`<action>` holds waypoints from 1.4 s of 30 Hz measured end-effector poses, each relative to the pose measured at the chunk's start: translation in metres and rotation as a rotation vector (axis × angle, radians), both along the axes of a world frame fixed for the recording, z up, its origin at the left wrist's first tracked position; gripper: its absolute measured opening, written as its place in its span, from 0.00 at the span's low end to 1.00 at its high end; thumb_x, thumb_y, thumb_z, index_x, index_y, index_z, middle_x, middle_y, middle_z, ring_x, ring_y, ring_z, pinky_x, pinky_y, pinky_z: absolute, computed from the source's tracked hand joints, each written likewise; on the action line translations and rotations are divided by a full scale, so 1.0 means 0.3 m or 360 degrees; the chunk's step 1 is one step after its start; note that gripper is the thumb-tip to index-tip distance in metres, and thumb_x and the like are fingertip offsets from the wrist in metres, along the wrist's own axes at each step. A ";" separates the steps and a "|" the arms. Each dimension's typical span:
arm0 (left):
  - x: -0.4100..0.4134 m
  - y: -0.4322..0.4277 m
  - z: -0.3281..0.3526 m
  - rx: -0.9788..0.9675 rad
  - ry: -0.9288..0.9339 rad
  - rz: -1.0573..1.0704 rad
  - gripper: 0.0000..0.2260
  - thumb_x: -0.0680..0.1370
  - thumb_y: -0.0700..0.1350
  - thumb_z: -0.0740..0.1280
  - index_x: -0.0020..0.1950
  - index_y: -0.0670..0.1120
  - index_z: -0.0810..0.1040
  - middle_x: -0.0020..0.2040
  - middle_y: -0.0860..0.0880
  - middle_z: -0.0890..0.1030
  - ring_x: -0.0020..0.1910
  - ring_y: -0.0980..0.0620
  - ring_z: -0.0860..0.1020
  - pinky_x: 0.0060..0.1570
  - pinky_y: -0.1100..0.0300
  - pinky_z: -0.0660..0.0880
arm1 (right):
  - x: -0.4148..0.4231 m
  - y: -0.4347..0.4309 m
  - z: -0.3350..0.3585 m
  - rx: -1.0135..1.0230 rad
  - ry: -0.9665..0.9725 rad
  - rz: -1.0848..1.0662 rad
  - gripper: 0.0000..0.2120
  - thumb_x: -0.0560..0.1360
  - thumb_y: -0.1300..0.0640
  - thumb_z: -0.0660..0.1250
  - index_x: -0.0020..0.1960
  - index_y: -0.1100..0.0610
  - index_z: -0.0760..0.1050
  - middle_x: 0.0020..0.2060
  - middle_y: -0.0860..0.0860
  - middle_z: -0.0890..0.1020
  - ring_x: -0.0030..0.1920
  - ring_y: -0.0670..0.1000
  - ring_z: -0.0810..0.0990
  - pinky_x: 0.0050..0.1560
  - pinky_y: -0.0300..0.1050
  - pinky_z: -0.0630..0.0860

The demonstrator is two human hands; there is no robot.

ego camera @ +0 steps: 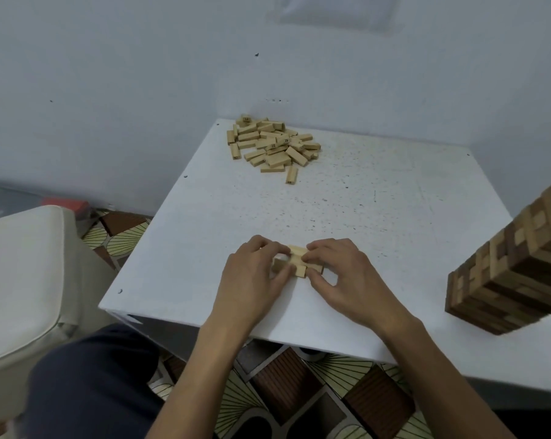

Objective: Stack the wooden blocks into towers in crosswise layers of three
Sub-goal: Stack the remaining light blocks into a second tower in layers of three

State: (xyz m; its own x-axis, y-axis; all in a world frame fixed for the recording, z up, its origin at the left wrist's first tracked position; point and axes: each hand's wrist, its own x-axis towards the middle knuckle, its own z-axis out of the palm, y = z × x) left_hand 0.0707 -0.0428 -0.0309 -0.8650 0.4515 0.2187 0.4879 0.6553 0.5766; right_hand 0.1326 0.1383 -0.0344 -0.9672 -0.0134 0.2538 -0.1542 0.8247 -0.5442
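Observation:
A low stack of pale wooden blocks (297, 263) sits on the white table (378, 217) near its front edge, blocks laid crosswise in two layers. My left hand (252, 277) grips its left side with curled fingers. My right hand (340, 267) pinches the right side, fingertips on the top blocks. Both hands hide part of the stack. A loose heap of pale blocks (272, 145), some with printed numbers, lies at the table's far left corner.
A tall tower of darker two-tone wooden blocks (508, 270) stands at the table's right front edge, cut off by the frame. A white cushioned seat (23, 280) is at the left. Patterned floor shows below the table. My knee (93, 384) is at the lower left.

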 end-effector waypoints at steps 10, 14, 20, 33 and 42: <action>0.000 0.008 0.014 -0.0012 -0.0134 -0.0074 0.16 0.79 0.51 0.69 0.65 0.49 0.80 0.57 0.55 0.76 0.46 0.59 0.77 0.45 0.70 0.68 | 0.016 -0.004 -0.010 -0.0009 0.0042 -0.0112 0.08 0.78 0.65 0.67 0.54 0.58 0.82 0.55 0.52 0.80 0.52 0.53 0.77 0.52 0.51 0.78; -0.021 -0.013 0.006 -0.0101 -0.0073 -0.0116 0.21 0.77 0.57 0.65 0.67 0.52 0.78 0.66 0.55 0.74 0.61 0.53 0.73 0.62 0.56 0.66 | 0.024 -0.007 -0.019 -0.0013 0.0070 -0.0182 0.08 0.77 0.63 0.67 0.55 0.58 0.82 0.57 0.54 0.79 0.54 0.54 0.78 0.54 0.48 0.77; -0.055 -0.029 0.023 -0.0398 -0.0124 -0.0298 0.29 0.71 0.61 0.58 0.72 0.59 0.71 0.73 0.61 0.68 0.70 0.55 0.63 0.62 0.61 0.53 | 0.042 0.003 -0.030 0.0048 -0.0035 -0.0158 0.15 0.73 0.54 0.73 0.59 0.55 0.80 0.62 0.52 0.78 0.59 0.52 0.73 0.57 0.42 0.68; -0.013 -0.025 -0.025 -0.0423 0.0103 -0.0204 0.36 0.73 0.66 0.52 0.76 0.48 0.67 0.76 0.50 0.65 0.75 0.49 0.61 0.72 0.55 0.51 | 0.075 -0.012 0.006 0.0482 -0.0436 -0.0355 0.45 0.71 0.27 0.39 0.81 0.52 0.48 0.80 0.51 0.50 0.79 0.54 0.43 0.79 0.52 0.49; 0.059 0.012 -0.070 -0.0705 0.0316 -0.0137 0.29 0.82 0.54 0.49 0.74 0.35 0.66 0.76 0.34 0.62 0.76 0.34 0.59 0.71 0.42 0.51 | 0.097 -0.066 -0.033 0.0728 -0.0488 -0.0341 0.42 0.78 0.33 0.32 0.80 0.61 0.46 0.80 0.57 0.45 0.78 0.60 0.36 0.76 0.53 0.38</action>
State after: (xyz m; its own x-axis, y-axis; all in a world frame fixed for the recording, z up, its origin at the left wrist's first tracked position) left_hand 0.0884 -0.0392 -0.0518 -0.7816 0.6063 0.1467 0.6233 0.7690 0.1419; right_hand 0.1619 0.1185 -0.0443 -0.9887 0.1482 -0.0236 0.1500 0.9815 -0.1194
